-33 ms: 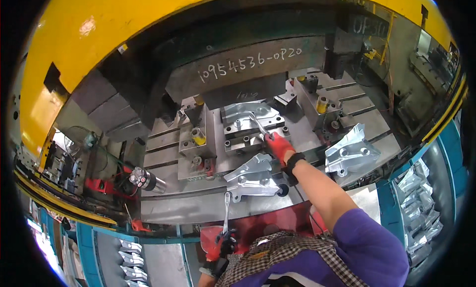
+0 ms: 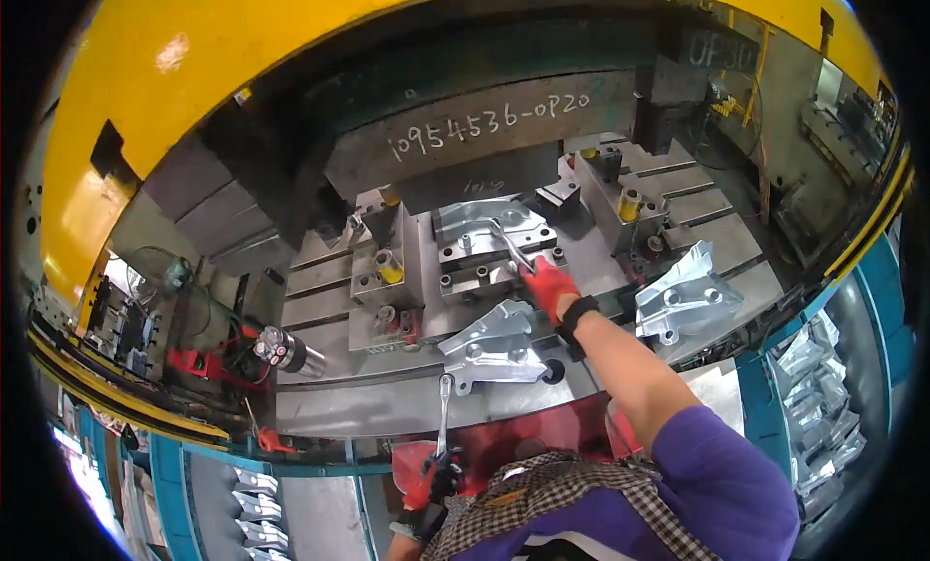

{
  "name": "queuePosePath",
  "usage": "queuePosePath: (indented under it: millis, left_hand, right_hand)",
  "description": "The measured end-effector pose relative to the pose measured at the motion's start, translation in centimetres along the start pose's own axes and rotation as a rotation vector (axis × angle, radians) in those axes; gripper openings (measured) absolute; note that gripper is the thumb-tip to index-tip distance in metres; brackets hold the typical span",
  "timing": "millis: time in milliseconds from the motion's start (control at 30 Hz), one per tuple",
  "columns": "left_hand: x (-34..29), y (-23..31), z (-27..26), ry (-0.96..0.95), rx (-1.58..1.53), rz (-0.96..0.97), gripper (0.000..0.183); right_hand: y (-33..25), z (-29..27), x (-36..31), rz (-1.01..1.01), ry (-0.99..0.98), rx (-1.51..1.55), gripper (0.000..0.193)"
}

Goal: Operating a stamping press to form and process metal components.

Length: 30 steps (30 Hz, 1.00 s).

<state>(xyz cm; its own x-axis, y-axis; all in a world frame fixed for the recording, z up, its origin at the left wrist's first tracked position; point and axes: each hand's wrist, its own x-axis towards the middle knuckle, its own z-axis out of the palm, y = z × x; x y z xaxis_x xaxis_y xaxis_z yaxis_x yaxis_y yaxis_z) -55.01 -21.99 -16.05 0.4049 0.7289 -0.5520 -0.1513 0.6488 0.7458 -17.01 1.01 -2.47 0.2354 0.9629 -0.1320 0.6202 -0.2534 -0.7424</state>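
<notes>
Over the lower die (image 2: 501, 241), your right hand (image 2: 550, 286), red-gloved, is closed around a metal tool (image 2: 515, 252), its tip at the shiny formed sheet (image 2: 475, 212) lying on top; whether the tip grips it, you can't tell. Nearer you than the die, your left hand (image 2: 441, 476) is wrapped round a second tool (image 2: 444, 411), its rounded head at the left edge of a bent metal part (image 2: 496, 348) on the steel worktop (image 2: 358, 409). To the die's right sits a similar part (image 2: 688, 297). Yellow-collared guide posts (image 2: 388, 267) flank the die on the slotted press bed (image 2: 315, 299), and a dark upper block (image 2: 465, 125) hangs above it, framed by the yellow press (image 2: 262, 47). Left of the die and nearer you lies a silver cylinder (image 2: 300, 356); far to its right, a blue-sided chute (image 2: 765, 406) holds piled parts (image 2: 820, 401).
</notes>
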Motion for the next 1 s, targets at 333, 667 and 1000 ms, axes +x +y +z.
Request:
queuePosePath:
  millis: [333, 667, 1000]
  left_hand:
    - [-9.3, 2.9, 2.0, -0.182, 0.714, 0.292, 0.044]
    - [-7.6, 2.7, 0.5, -0.199, 1.578, 0.538, 0.06]
    - [-6.1, 1.1, -1.3, -0.203, 1.509, 0.125, 0.064]
  right_hand:
    - [11.4, -9.1, -18.1, -0.057, -0.594, 0.367, 0.056]
    - [19.6, -5.6, -33.1, -0.161, -0.353, -0.489, 0.065]
    - [21.0, -3.6, -30.7, -0.343, -0.306, -0.598, 0.067]
